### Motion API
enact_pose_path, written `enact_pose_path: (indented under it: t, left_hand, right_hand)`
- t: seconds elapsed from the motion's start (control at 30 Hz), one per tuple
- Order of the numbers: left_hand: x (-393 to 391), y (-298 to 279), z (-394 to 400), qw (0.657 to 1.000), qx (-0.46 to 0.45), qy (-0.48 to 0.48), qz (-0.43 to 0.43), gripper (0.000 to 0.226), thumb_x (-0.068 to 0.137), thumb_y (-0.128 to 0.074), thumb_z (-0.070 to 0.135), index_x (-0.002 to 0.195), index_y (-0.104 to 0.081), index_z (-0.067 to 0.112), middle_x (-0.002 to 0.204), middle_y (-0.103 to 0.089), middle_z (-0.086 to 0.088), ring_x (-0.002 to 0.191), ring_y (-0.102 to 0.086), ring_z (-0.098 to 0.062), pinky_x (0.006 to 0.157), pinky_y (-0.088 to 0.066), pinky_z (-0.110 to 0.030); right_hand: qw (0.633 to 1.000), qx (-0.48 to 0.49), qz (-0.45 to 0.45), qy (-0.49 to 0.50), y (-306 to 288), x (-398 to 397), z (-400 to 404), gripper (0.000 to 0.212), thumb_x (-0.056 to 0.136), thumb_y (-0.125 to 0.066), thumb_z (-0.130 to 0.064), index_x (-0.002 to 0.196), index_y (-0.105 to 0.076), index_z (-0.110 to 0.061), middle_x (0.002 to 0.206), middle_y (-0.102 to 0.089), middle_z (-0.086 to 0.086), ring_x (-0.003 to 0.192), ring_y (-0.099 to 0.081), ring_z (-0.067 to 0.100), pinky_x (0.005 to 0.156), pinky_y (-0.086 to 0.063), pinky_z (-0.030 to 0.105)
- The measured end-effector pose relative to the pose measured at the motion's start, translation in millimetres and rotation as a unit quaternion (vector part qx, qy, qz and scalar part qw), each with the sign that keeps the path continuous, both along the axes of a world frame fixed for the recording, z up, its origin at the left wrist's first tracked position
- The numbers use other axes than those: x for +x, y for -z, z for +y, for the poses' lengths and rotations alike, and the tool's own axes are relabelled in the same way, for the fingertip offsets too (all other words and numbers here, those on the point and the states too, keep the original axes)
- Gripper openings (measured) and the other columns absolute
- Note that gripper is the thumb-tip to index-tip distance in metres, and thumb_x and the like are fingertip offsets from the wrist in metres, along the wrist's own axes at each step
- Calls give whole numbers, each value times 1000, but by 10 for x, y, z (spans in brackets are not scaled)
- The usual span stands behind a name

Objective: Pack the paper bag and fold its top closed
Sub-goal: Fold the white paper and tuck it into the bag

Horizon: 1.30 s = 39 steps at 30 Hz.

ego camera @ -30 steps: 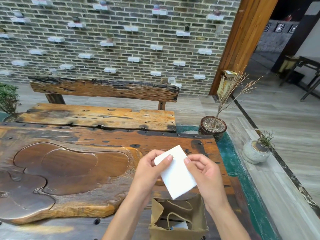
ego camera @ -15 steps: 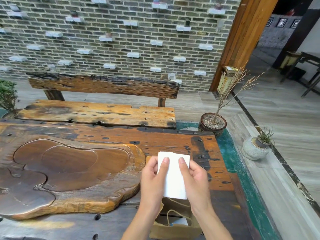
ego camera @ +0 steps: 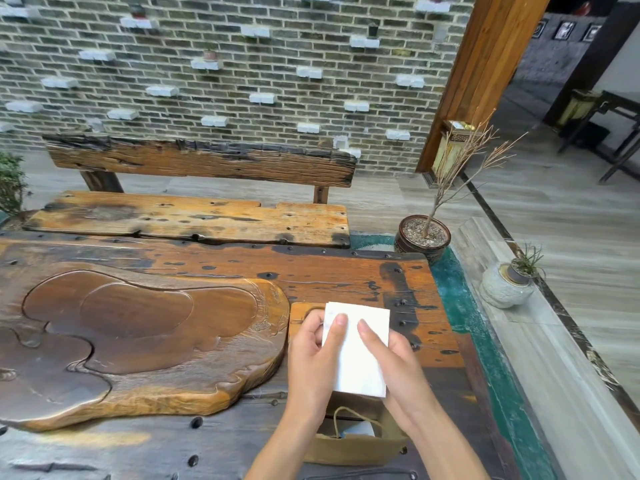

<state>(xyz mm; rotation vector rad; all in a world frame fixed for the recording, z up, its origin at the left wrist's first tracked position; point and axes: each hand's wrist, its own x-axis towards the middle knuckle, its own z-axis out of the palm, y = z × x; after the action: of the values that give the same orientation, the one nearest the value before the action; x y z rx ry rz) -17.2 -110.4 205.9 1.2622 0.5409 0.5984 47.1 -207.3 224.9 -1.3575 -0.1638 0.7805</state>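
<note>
White packet (ego camera: 356,355) and both hands cover the paper bag (ego camera: 349,448) mouth.

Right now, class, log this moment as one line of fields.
stage: packing | left hand: holds card | right hand: holds card | card: above open bag | bag top: unfolded

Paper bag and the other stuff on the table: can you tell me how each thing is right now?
paper bag: upright on the table, top open, not folded, something white inside.
white packet: held flat above the bag's mouth, not yet inside.
left hand: grips the packet's left edge.
right hand: grips the packet's right edge.
carved wooden tray: lying flat on the table.
</note>
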Motion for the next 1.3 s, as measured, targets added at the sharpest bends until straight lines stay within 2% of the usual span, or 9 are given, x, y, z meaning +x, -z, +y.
enact_pose_path:
  t: [0.23,0.4,0.57,0.73,0.8,0.93,1.0,1.17,1.3]
  left_hand:
    - [-140,157,94,996,65,52,44,20,92,-58,38,86,-61,20,68,-56,10,63,-49,-9,60,-41,-23]
    - [-318,553,155,983,105,87,122,19,96,-57,31,78,-64,25,84,-53,-2,73,-50,-8,71,-39,-19]
    - [-470,960,154,970,109,113,186,14,93,-64,26,82,-73,23,86,-47,-10,73,-47,-8,68,-37,-14]
    - [-478,1240,98,956,128,137,226,17,87,-71,32,95,-72,46,83,-35,0,80,-41,-9,72,-35,-10]
    - [-452,1323,80,951,149,142,231,20,85,-72,33,99,-72,48,83,-35,0,77,-40,-1,74,-36,-6]
    - [-386,1431,74,936,196,148,253,23,84,-74,31,103,-67,43,84,-35,0,75,-41,-3,75,-36,-4]
    - [-367,1456,71,927,209,149,271,22,84,-74,32,102,-65,42,84,-36,1,73,-42,-7,72,-37,-5]
    - [-396,1557,37,938,191,123,263,19,78,-81,26,92,-68,27,81,-43,1,71,-44,-11,66,-39,-8]
    - [-452,1658,49,947,161,103,260,25,75,-83,25,86,-62,28,79,-45,2,72,-44,-12,65,-41,-19]
  right_hand:
    - [995,-42,27,91,123,222,-325,44,83,-63,-38,114,-63,-6,105,-75,16,99,-69,33,79,-54,41]
    - [986,-78,49,138,281,384,-708,33,93,-58,-31,113,-63,-6,105,-74,17,90,-68,29,66,-51,34]
    - [975,-145,61,156,463,425,-1024,30,95,-58,-29,109,-65,-4,94,-77,14,90,-69,32,78,-52,40]
    - [970,-211,59,107,576,380,-1079,17,97,-56,-25,96,-66,-12,78,-78,2,85,-68,23,78,-54,37]
    - [969,-224,60,84,582,345,-1019,15,98,-55,-25,98,-64,-13,86,-74,1,86,-66,18,73,-52,33]
    - [960,-273,58,34,767,365,-895,31,95,-57,-38,116,-51,-16,110,-61,-7,108,-55,13,95,-46,36]
    - [949,-313,40,-5,852,392,-860,32,95,-54,-42,114,-56,-15,109,-67,1,100,-63,16,86,-52,35]
    - [860,-464,-166,-135,902,380,-715,37,102,-38,-36,77,-53,-14,73,-55,4,63,-50,18,56,-30,30]
    - [778,-531,-238,-236,943,366,-613,37,102,-32,-35,71,-44,-17,74,-52,2,59,-47,12,50,-29,27]
